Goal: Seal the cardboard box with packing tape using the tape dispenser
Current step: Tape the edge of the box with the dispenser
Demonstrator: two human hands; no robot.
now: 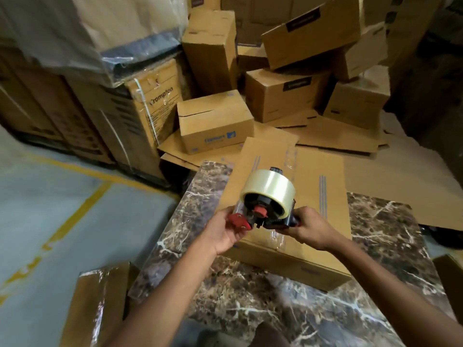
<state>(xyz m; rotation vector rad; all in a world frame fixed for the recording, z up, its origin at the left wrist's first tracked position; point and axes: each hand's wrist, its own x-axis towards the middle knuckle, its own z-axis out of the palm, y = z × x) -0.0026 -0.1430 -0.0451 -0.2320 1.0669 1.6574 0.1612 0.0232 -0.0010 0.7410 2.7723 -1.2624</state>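
The tape dispenser (263, 217) is held sideways. Its long side runs from the left hand (223, 230) to the right hand (309, 227). The left hand's fingers curl around the red front end. The right hand grips the black handle. The flat cardboard box (315, 196) lies just under both hands on the marble tabletop (375, 221).

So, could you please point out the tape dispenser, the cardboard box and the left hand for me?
tape dispenser (271, 189): head view, on its clear tape roll.
cardboard box (310, 171): head view, on the bare top panel.
left hand (225, 232): head view, on the middle of the hand.
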